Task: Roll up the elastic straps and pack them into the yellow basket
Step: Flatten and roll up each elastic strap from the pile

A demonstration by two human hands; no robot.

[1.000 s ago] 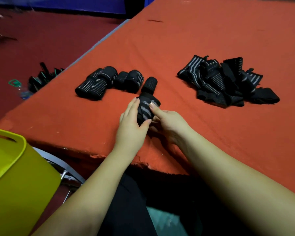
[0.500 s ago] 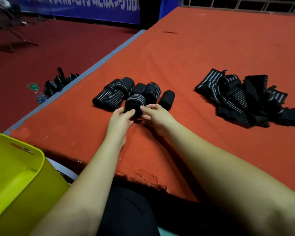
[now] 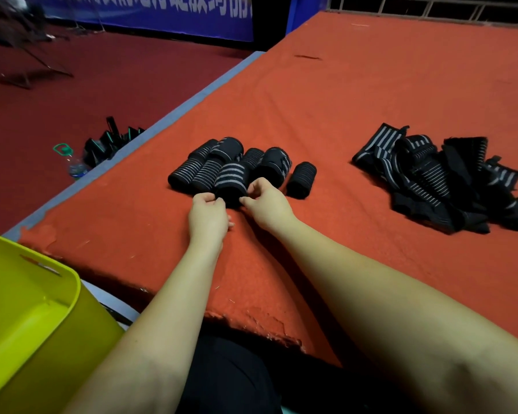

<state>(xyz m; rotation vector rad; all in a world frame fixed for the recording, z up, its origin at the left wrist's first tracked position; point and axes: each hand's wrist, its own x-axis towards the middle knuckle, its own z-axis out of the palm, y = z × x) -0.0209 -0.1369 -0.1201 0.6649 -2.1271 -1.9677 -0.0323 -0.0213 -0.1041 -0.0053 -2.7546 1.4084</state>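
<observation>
Setting this roll (image 3: 231, 182) snug into the row (image 3: 210, 165) works best if the left hand (image 3: 207, 215) and right hand (image 3: 268, 204), both curled and pinching its near end, let go gently; loose straps (image 3: 437, 177) at 2 o'clock, basket (image 3: 72, 282) at 8.

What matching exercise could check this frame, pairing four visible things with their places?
Things:
1. yellow basket
2. unrolled straps pile
3. water bottle
4. rolled strap with grey stripes

Places:
A. on the floor left of the table
B. at both hands' fingertips
C. lower left, below the table edge
D. on the table's right side

Pairs: 1-C, 2-D, 3-A, 4-B
</observation>
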